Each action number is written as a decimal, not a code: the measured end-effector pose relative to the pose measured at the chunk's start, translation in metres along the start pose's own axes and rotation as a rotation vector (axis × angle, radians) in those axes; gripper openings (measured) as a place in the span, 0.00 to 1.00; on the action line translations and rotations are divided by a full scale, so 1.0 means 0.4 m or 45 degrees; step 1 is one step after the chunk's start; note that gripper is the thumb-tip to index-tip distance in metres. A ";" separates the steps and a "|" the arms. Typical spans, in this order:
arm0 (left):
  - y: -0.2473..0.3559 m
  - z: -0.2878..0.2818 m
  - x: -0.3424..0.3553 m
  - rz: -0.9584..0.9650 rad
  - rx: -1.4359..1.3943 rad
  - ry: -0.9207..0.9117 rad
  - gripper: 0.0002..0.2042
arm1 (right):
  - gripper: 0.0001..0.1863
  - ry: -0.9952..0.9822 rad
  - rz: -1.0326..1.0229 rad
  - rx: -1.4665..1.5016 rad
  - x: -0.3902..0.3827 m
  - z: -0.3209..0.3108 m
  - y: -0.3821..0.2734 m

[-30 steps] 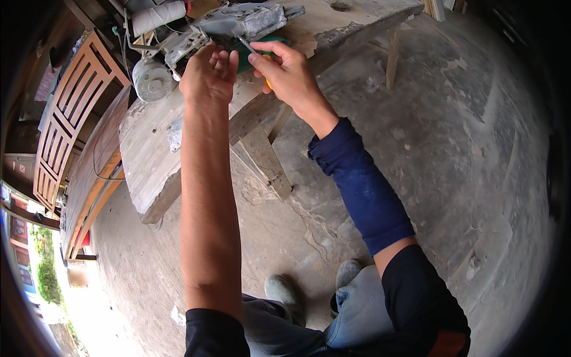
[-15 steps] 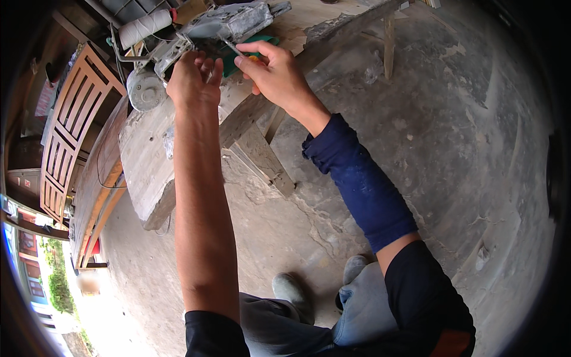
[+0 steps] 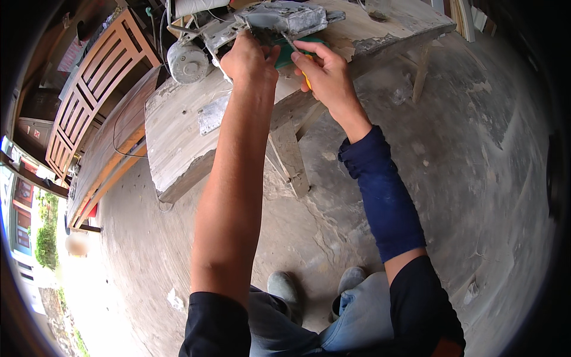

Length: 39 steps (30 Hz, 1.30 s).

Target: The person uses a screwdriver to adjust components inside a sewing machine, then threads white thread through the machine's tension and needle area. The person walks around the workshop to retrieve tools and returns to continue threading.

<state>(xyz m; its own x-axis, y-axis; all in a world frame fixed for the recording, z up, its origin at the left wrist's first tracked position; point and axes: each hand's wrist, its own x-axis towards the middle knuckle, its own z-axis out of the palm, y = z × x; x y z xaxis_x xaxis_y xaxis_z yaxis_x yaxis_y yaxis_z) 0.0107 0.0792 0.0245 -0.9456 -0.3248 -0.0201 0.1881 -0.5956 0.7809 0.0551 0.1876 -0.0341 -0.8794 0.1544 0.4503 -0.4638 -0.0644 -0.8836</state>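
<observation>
A dusty grey machine (image 3: 297, 21), with a round grey housing (image 3: 189, 62) at its left end, rests on the far part of a worn wooden table. My right hand (image 3: 326, 74) is closed round a screwdriver (image 3: 307, 78) with a yellow handle; its metal shaft points up and left at the machine's near side. My left hand (image 3: 250, 59) is at the machine's near left part with fingers curled; the fingertips are partly hidden, so what they pinch does not show. Something green (image 3: 286, 55) lies under the machine, behind my right hand.
A thread spool (image 3: 193, 6) stands behind the machine. On the table (image 3: 178, 128) lies a pale metal plate (image 3: 213, 114), beside my left forearm. A slatted wooden bench (image 3: 98, 89) is at the left. A glass jar (image 3: 377, 11) stands at the table's far side.
The view has shifted, so the table and machine sit further right and more tabletop shows. Both hands remain at the machine; the screwdriver is still in my right hand.
</observation>
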 end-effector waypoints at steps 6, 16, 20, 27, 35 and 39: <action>0.010 -0.003 -0.008 -0.026 -0.002 -0.006 0.07 | 0.18 -0.014 0.066 -0.024 -0.001 0.003 -0.002; 0.043 -0.050 -0.108 -0.293 -0.105 -0.174 0.04 | 0.18 0.529 -0.215 -0.235 0.066 -0.099 -0.038; 0.046 -0.078 -0.144 -0.353 -0.056 -0.361 0.08 | 0.20 0.471 -0.255 -1.142 0.192 -0.192 -0.009; 0.160 -0.082 -0.212 -0.698 0.375 -0.516 0.07 | 0.21 0.266 0.050 -1.582 0.287 -0.227 0.021; 0.472 -0.048 -0.113 -0.853 0.858 -0.600 0.10 | 0.15 0.319 -0.040 -1.619 0.257 -0.199 -0.047; 0.647 0.013 -0.008 -0.580 1.104 -0.538 0.10 | 0.19 0.339 0.795 -0.382 0.166 -0.023 -0.186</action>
<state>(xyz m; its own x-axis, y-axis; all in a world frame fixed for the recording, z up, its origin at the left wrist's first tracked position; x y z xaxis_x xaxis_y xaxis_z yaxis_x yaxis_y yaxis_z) 0.0610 -0.0702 0.2297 -0.9257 0.1772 -0.3342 -0.3024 0.1840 0.9352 0.0323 0.2118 0.0604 -0.8964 0.4133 -0.1600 0.1970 0.0481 -0.9792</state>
